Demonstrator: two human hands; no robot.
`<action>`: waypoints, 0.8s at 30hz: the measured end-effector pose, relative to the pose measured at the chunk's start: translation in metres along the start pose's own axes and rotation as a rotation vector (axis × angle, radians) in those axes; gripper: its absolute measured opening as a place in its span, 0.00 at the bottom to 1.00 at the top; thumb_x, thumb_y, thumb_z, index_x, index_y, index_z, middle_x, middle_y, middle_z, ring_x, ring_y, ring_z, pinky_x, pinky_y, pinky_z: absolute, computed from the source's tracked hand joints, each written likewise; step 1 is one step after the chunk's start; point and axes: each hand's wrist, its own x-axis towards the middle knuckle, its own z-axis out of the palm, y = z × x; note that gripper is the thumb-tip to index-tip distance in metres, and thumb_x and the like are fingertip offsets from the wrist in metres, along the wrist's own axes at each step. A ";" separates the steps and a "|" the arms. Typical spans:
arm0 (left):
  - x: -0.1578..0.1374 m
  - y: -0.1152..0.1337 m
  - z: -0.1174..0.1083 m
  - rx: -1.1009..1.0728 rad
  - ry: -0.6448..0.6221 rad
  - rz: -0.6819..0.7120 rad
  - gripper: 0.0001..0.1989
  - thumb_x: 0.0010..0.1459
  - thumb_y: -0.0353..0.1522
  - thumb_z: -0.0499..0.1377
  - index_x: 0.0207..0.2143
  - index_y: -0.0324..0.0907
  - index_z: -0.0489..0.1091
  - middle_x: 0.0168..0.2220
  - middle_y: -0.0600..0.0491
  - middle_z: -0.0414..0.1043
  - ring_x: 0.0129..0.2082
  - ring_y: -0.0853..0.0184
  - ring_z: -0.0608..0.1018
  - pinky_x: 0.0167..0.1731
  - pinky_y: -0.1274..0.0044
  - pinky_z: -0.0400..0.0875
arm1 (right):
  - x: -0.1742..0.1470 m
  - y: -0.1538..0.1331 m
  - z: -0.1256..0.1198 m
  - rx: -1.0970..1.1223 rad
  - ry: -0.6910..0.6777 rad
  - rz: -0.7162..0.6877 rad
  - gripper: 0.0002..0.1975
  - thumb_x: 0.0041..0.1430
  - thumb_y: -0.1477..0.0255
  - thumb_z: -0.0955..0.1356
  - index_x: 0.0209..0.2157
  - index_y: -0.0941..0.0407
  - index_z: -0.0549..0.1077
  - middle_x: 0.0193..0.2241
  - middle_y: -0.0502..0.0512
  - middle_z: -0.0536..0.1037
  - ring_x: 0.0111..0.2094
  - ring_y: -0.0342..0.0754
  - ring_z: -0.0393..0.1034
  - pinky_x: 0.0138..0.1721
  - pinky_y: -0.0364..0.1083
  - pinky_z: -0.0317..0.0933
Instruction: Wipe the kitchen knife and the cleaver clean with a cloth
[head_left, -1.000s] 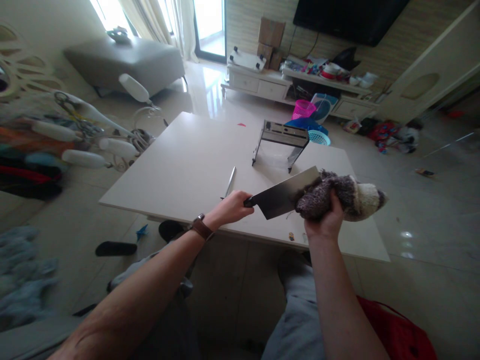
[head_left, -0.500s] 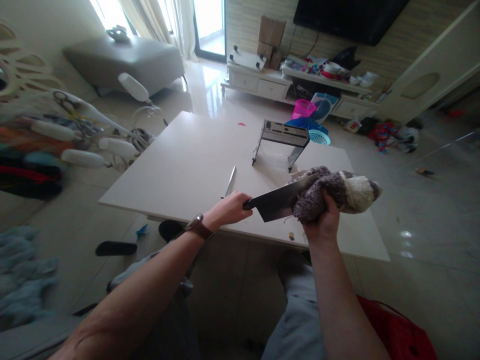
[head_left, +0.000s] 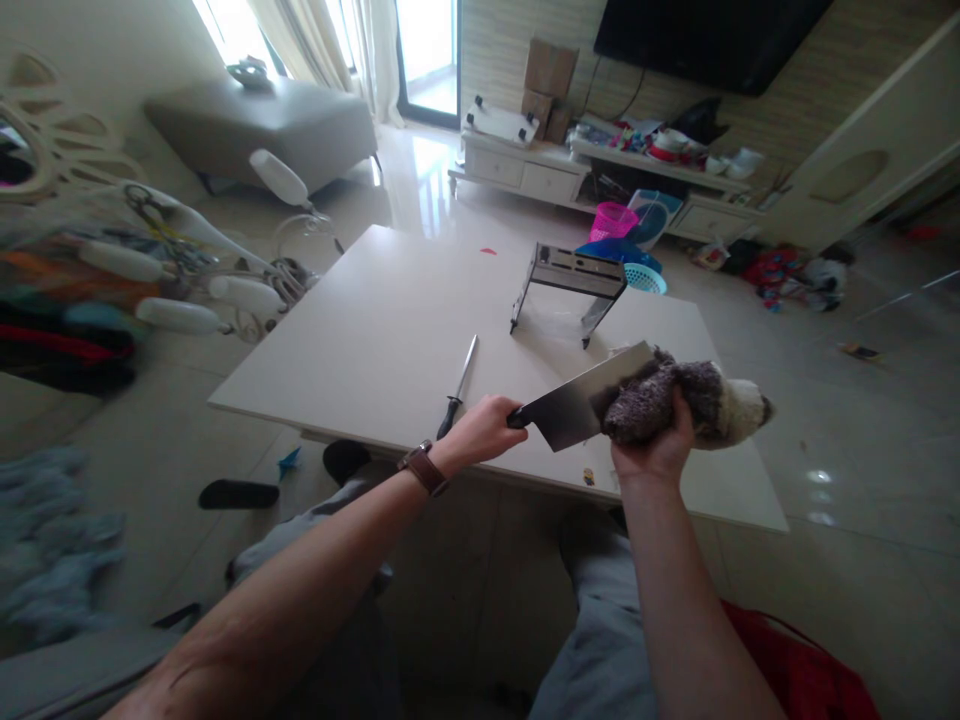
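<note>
My left hand (head_left: 491, 428) is closed around the black handle of a cleaver (head_left: 581, 405), its wide blade pointing right and slightly up. Bunched in my right hand (head_left: 664, 445) is a fuzzy grey-brown and white cloth (head_left: 675, 395), with fingers wrapped about it. The cloth touches the far part of the blade. Beside my left hand, a honing steel (head_left: 460, 385) with a black handle lies on the white table (head_left: 337, 340). Behind the cleaver stands a grey and black frame-like sharpener stand (head_left: 574, 275) on thin legs.
A small yellow figure sticker (head_left: 589, 477) is at the table's near edge, and a red scrap (head_left: 487, 251) near its far edge. Left of the table is a lamp with several white shades (head_left: 277, 178). Baskets (head_left: 643, 279) stand beyond it. A red bag (head_left: 795, 665) sits lower right.
My left hand and the cleaver have shifted slightly right relative to the table, uncovering the honing steel's handle. The blade shows more of its top beside the cloth. The view has moved a little.
</note>
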 end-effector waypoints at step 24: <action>0.004 0.005 0.003 -0.212 0.122 -0.101 0.09 0.50 0.33 0.58 0.23 0.43 0.59 0.19 0.61 0.55 0.20 0.74 0.57 0.22 0.77 0.48 | -0.009 0.029 -0.007 -0.265 -0.075 0.080 0.26 0.46 0.70 0.81 0.49 0.55 0.78 0.41 0.51 0.86 0.38 0.49 0.82 0.42 0.52 0.80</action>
